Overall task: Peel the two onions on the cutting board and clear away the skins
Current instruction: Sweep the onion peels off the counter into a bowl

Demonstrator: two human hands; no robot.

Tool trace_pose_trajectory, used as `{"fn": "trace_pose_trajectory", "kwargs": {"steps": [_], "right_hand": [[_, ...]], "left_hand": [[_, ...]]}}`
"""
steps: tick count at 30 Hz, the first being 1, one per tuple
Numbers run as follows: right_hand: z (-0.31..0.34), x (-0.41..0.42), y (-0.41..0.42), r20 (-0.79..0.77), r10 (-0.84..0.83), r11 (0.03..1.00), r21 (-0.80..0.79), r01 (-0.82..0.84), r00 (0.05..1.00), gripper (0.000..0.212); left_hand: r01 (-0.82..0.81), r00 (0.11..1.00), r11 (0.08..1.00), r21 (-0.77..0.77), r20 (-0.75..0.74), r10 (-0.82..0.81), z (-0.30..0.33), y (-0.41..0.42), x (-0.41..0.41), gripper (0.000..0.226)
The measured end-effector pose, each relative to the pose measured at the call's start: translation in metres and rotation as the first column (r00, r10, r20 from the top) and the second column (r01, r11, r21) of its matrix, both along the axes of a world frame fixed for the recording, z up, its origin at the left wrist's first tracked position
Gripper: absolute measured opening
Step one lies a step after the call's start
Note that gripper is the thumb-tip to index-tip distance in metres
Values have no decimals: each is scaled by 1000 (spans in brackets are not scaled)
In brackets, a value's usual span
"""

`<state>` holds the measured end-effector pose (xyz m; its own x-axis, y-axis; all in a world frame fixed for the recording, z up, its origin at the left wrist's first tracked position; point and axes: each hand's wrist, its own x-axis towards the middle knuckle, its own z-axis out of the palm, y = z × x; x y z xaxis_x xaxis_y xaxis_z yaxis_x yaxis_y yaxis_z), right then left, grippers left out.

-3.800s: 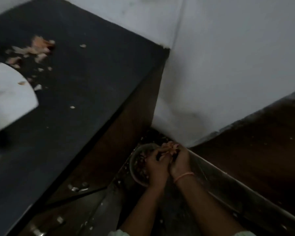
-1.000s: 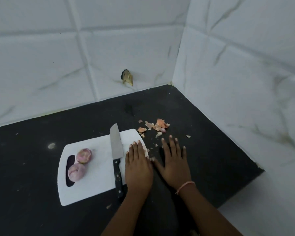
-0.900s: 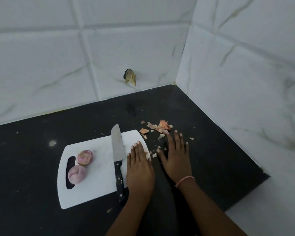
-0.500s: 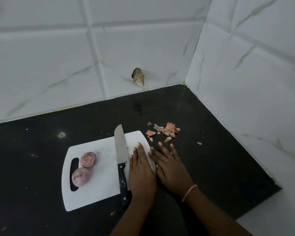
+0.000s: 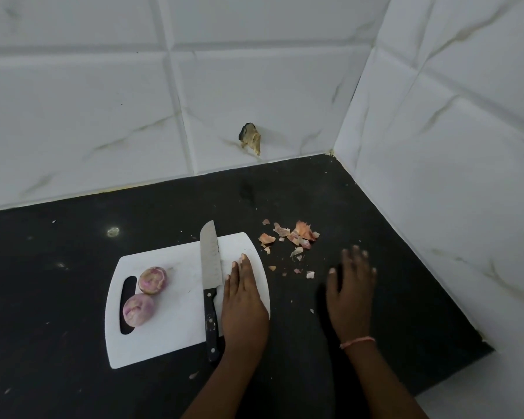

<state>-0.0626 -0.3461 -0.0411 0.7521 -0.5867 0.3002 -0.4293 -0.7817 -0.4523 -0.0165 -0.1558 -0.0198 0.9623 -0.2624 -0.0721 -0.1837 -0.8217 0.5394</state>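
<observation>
Two peeled purple-white onions [image 5: 152, 279] [image 5: 138, 309] lie at the left end of the white cutting board [image 5: 170, 325], beside its handle slot. My left hand [image 5: 244, 300] lies flat, fingers straight, on the board's right edge. My right hand [image 5: 352, 290] is spread, fingers straight, low over the black counter right of the board; it looks blurred. A heap of orange-pink onion skins [image 5: 297, 234] sits on the counter past the board's far right corner. Smaller skin bits [image 5: 303, 271] are scattered between my two hands.
A knife [image 5: 209, 276] lies on the board, blade pointing away, its black handle beside my left hand. White tiled walls close the counter [image 5: 390, 282] at the back and right. A damaged spot [image 5: 250, 140] marks the back wall. The counter's front edge runs at lower right.
Earlier both hands were down at a bowl below the counter. Within the last second my right hand has swung from beside my left hand out to the right; my left hand stayed on the board.
</observation>
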Motion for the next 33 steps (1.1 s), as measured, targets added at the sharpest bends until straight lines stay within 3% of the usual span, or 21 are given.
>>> {"fn": "trace_pose_trajectory", "kwargs": {"steps": [3,7,10,13,15,17,19,21,23,25,29,33], "right_hand": [[0,11,-21,-93,-184,970,145,196,979,64],[8,44,2,-118,108,982,169,-87,987,71],[8,56,23,-31,320,914,274,-300,947,67],[11,67,14,219,221,826,477,-301,951,61],[16,85,-1,206,107,820,535,-204,973,55],[19,109,-9,115,191,793,567,-223,975,50],[20,134,-5,27,385,791,505,-345,922,46],[19,155,6,-103,541,806,348,-480,834,42],[15,165,20,-278,572,818,126,-561,771,37],[11,159,31,-342,572,788,-24,-616,745,35],[4,121,26,-247,647,730,-73,-680,721,36],[19,78,14,-117,670,739,24,-673,733,35]], "left_hand": [[-28,1000,1000,5,-9,28,4,4,5,93],[-31,999,999,-37,5,32,3,9,6,87],[-42,999,997,-65,16,43,2,10,4,80],[-53,998,995,-81,17,54,3,9,4,75],[-55,998,995,-86,25,57,2,9,4,74],[-41,998,995,-92,40,45,0,9,4,71],[-29,998,996,-82,46,33,-1,10,3,70],[-20,998,998,-62,50,24,0,10,2,70],[-18,998,999,-44,55,20,0,9,3,71],[-22,998,999,-27,61,24,-1,9,4,72],[-18,998,1000,-24,65,20,-3,9,3,73],[-22,997,999,-30,69,24,-3,8,1,74]]}}
